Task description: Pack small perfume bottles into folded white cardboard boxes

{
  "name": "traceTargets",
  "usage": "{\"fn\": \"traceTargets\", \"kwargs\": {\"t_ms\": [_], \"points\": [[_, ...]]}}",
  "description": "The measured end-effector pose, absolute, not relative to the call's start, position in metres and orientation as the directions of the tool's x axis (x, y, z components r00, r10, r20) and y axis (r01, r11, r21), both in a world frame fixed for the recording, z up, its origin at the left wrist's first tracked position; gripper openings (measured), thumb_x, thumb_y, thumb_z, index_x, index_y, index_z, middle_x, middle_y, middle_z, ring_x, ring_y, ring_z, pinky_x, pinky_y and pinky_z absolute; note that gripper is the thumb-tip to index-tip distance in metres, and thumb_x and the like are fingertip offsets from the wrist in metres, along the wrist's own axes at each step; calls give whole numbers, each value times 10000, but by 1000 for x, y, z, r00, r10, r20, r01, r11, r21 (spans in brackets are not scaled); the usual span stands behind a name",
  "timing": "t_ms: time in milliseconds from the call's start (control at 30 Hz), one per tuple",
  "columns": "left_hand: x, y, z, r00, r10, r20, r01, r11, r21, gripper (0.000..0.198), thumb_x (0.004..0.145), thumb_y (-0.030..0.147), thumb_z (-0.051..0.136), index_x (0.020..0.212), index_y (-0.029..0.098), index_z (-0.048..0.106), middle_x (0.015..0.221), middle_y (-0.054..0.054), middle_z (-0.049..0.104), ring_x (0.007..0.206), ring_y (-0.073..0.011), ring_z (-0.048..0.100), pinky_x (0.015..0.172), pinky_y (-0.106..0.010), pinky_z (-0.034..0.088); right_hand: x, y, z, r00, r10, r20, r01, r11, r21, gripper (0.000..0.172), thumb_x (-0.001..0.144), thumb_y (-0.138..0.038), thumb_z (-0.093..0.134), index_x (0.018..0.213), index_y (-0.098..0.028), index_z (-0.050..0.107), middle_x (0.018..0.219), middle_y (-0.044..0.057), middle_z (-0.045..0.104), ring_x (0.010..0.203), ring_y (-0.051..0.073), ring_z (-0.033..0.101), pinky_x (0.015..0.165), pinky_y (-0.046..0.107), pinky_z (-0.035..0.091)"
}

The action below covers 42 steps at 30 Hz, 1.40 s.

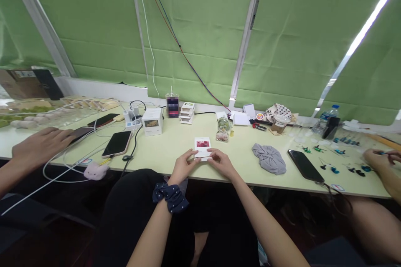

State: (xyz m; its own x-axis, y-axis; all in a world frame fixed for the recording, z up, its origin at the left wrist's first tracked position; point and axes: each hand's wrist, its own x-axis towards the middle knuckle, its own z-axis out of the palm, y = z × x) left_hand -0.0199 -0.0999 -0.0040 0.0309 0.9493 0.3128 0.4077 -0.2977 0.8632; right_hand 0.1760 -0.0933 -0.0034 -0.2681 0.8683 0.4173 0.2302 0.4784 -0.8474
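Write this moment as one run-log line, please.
left hand: holds white box, near-left side | right hand: holds same box, near-right side | box: red picture up | beyond, rightward: clear jar

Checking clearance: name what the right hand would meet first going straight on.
The right hand would likely meet the white piece with the red picture; they already look in contact, though depth is unclear.

Left hand and right hand hold a card.
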Motion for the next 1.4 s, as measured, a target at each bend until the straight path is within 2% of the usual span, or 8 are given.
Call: {"fn": "traceTargets", "kwargs": {"t_ms": [200,600,1000,1400], "points": [[-19,-100,-3,32,953,301,364,-292,885,427,682,435,667,1020,175,683,1155,-96,671,1066,-261,620,870,-358,536,176,-94,-2,-262,876,406,205,461,-863,134,761,-309,611,843,-204,598,1192,55,604,675,111,541,752,308,458],[-14,-96,-9,-16,941,339,404,-304,863,395,714,456,627,975,163,673,1110,-108,686,1005,-256,648,882,-378,519,176,-92,-2,-254,879,403,208,457,-865,122,771,-294,593,850,-201,602,1189,59,613,653,106,522,724,290,453],[-13,-94,-5,-54,935,351,435,-294,851,437,679,531,627,925,174,679,1058,-97,710,910,-256,678,835,-360,532,173,-90,1,-204,894,399,209,438,-874,118,760,-280,608,844,-202,637,1139,46,654,629,105,534,684,277,463],[-16,-87,-12,-78,940,332,446,-265,855,468,691,554,600,963,183,686,1150,-115,674,913,-267,687,862,-371,521,169,-88,2,-164,906,391,214,420,-882,139,745,-307,625,832,-213,678,1105,43,687,631,129,582,699,308,507]]}}
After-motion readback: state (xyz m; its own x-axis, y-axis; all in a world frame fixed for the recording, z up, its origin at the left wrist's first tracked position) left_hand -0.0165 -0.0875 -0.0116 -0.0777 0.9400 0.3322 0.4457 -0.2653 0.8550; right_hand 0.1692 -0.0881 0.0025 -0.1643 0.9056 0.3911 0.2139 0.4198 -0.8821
